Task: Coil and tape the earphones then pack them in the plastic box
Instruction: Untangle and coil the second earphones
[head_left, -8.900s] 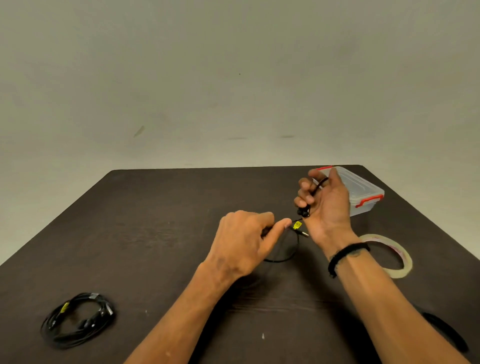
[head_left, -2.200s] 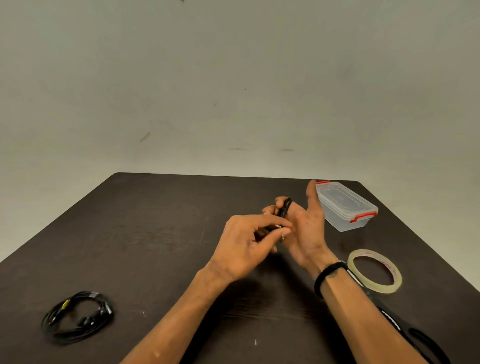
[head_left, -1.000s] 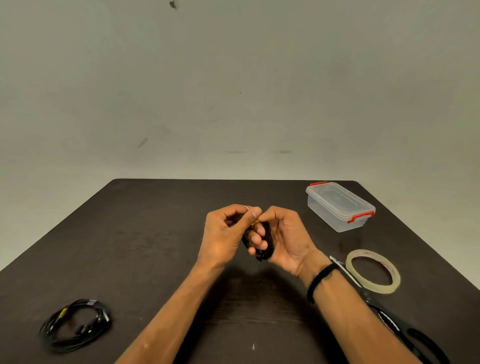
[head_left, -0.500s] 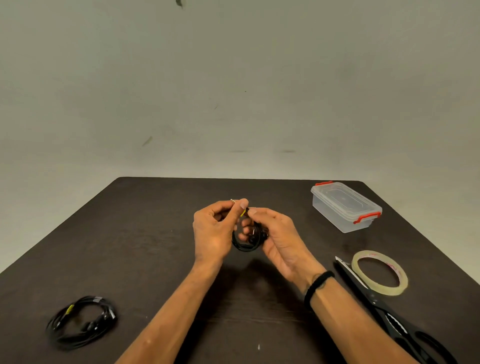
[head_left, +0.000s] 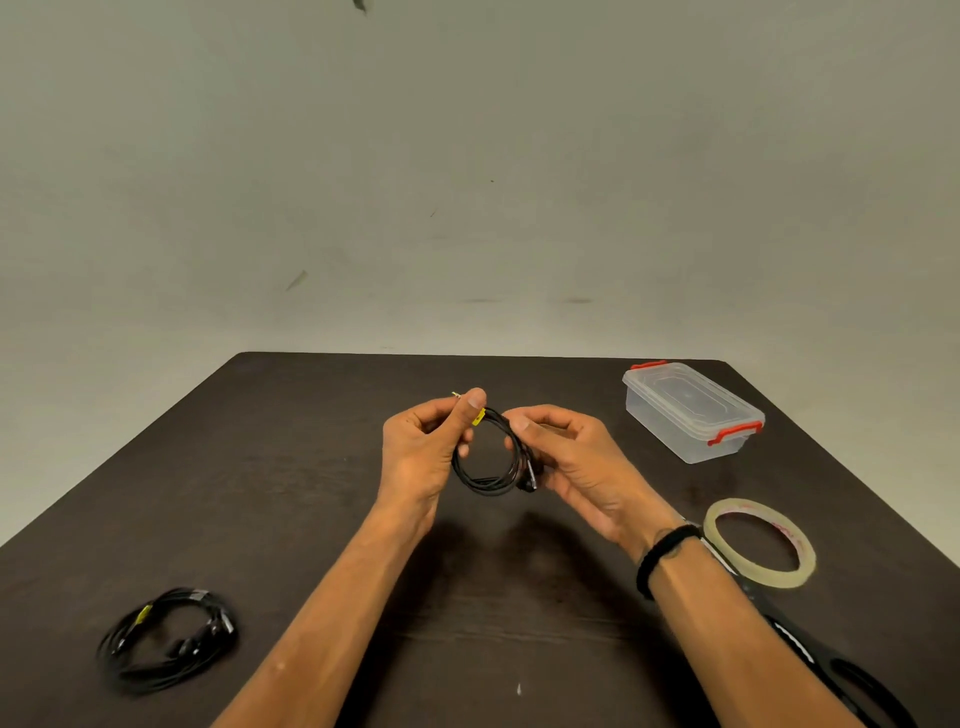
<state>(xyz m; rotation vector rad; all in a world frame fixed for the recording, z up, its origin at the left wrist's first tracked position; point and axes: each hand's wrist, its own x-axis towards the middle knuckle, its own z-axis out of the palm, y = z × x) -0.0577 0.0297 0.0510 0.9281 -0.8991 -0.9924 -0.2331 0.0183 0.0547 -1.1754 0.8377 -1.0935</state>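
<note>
Second coiled earphone bundle (head_left: 169, 638), black with yellow tag, lay near front-left corner of dark tabletop (head_left: 291, 467). Above tabletop middle, left hand (head_left: 423, 447) pinched plug end with yellow tag between thumb and forefinger. Black coiled earphones (head_left: 493, 457) hung as loop between hands. Right hand (head_left: 576, 462) gripped coil's right side, fingers curled. Closed plastic box (head_left: 693, 410) sat near far-right corner. Tape roll (head_left: 759, 550) lay by right edge; scissors (head_left: 831, 670) at front-right.
</note>
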